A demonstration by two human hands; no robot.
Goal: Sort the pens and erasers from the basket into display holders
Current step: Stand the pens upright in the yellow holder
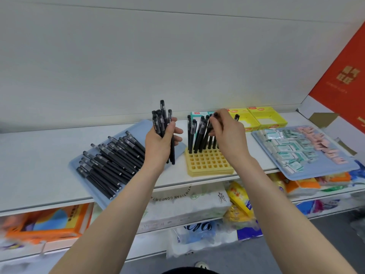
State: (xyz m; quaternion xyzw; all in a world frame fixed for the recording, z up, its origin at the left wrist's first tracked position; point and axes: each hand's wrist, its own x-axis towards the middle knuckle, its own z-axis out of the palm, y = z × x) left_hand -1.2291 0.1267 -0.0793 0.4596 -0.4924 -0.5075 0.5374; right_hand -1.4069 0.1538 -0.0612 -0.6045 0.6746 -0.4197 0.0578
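On the lower shelf nearest the person, a soft white plastic pack (187,202) carries grey print reading "COMFORT" along its upper edge. An orange box (49,220) lies to its left and a crinkled yellow packet (239,202) to its right.

On the white shelf (39,155) above, a flat pale-blue tray (142,125) holds loose pens (110,161). They are slim matt-black sticks with clear grips, lying side by side with their long axes running from near-right to far-left. Their white print is too small to read.

The left hand (160,143) is clenched round a bundle of pens (161,119), held upright above the tray's right edge, caps up.

Just right of it sits a yellow holder (207,163), a stepped block with a grid of square holes. The standing pens (197,133) fill its far rows, upright and leaning slightly. The right hand (229,133) pinches the top of one pen (215,115) among them with curled fingertips; whether its tip sits in a hole cannot be seen.

Further right, a second blue tray (351,167) overhangs the shelf edge, heaped with small wrapped erasers (286,147) in white and teal, and pink ones at its far side.

Against the wall stand open yellow cardboard boxes (264,117) and a teal box (197,114). A red carton (343,76) on the far right bears gold characters, too blurred to read.
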